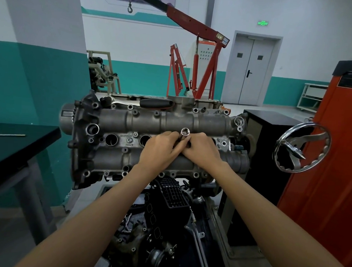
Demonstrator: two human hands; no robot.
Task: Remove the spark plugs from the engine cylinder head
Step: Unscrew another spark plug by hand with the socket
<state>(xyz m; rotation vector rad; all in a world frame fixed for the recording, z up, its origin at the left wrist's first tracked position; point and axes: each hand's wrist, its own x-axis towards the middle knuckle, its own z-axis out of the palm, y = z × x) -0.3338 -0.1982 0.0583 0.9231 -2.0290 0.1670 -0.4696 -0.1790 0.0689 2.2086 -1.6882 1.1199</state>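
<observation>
Both hands meet over the middle of the engine cylinder head, which sits on a stand with its row of spark plug wells facing the camera. The left hand and the right hand have their fingers curled around a spark plug socket, a silver tube standing tilted with its open hexagonal mouth upward, its lower end hidden between the fingers above a well right of centre. Two open wells show toward the head's left end; whether any plug sits in them cannot be told. A ratchet wrench with a black grip lies along the head's far edge. A chrome handwheel stands off the head's right end, a red engine hoist behind
</observation>
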